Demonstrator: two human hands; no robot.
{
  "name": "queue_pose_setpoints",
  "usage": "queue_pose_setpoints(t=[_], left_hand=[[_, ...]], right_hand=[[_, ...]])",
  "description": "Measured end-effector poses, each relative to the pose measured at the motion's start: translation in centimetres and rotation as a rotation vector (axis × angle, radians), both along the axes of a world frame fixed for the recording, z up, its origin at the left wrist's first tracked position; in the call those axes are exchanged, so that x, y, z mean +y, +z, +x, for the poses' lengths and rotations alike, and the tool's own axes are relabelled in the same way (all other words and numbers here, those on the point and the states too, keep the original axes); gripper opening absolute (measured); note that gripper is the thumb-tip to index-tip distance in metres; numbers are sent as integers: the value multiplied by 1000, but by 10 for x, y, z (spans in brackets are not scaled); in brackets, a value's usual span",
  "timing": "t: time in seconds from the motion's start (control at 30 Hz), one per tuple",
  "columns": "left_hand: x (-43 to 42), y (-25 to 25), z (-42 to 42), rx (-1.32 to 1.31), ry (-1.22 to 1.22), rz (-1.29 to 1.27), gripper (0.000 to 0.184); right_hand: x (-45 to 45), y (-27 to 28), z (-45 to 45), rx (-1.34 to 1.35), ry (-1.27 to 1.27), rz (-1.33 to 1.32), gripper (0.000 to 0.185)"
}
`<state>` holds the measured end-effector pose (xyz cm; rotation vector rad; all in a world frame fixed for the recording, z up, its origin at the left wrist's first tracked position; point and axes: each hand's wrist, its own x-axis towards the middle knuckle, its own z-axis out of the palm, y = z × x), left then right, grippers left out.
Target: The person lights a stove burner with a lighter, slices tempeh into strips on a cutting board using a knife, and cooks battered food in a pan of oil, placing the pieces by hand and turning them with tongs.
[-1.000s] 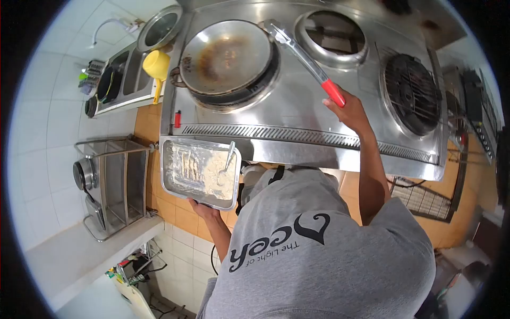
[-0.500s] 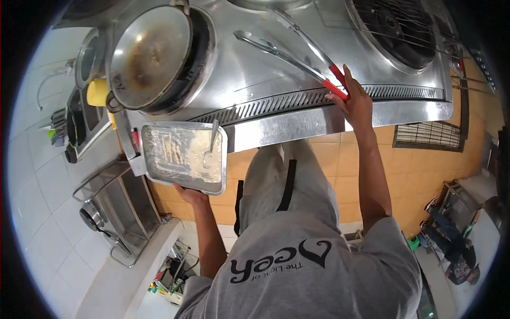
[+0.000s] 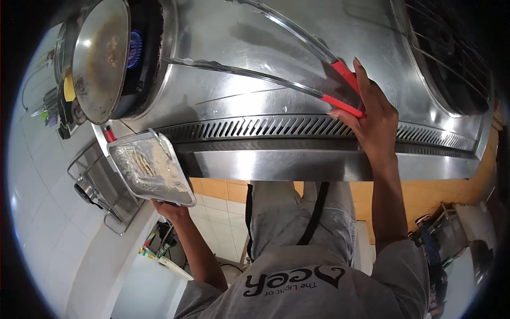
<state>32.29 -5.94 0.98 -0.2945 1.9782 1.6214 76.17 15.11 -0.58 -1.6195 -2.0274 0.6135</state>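
Red-handled metal tongs (image 3: pixel 342 105) are in my right hand (image 3: pixel 376 122), their two arms spread wide above the steel stovetop. My fingers and thumb grip the red ends. On the left, my left hand (image 3: pixel 172 210) grips the lower edge of a shallow metal tray (image 3: pixel 159 195), which is tilted. Pale flour-like coating and several pale strips (image 3: pixel 142 166) lie in it. A metal utensil (image 3: pixel 159 139) rests at the tray's upper edge, its far end hard to make out. Above the tray sits a wide, stained metal pan (image 3: pixel 101 61).
A blue flame (image 3: pixel 135 49) burns beside the pan. A second burner with a wire grate (image 3: pixel 451 69) is at the right. A slotted vent (image 3: pixel 255 126) runs along the stove's front edge. At lower left stands a metal rack (image 3: pixel 106 186).
The view has shifted, and the flame beside the pan now shows. The tray appears lower left and more tilted. The tongs' tips have come nearer the pan, with the arms still spread.
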Motion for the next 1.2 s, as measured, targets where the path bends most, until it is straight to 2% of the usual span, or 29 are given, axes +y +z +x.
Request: queue_pose_setpoints(t=[0.07,0.3,0.43,0.53,0.6,0.63,0.73,0.77,0.83,0.93,1.0,1.2], left_hand=[[-9,-6,-7,-28,2,52,61],[-4,-4,-3,54,21,-39,59],[-16,-8,-8,100,-24,42,62],[-29,-13,-9,19,106,70,62],[-51,-39,-16,18,177,182,64],[-115,-86,-53,170,22,86,63],[-98,-147,13,-195,72,211,56],[-98,-162,35,-291,-105,171,55],[-84,-188,80,-422,-233,48,55],[-53,-212,117,-512,-198,-72,55],[-41,-218,124,-519,-185,-94,55],[-23,-226,130,-518,-188,-141,55]], right_hand=[[8,-5,3,41,-2,-29,95],[15,-14,13,46,86,7,93],[13,-8,12,105,85,-150,94],[12,-8,9,119,90,-139,95],[12,-8,9,122,78,-150,95],[12,-8,9,124,75,-148,96],[14,-12,9,108,77,-92,97],[13,-10,10,109,79,-85,96],[12,-12,13,98,79,-72,96],[12,-14,14,71,83,-54,95],[9,-12,16,65,73,-109,95],[12,-18,16,109,112,-57,93]])
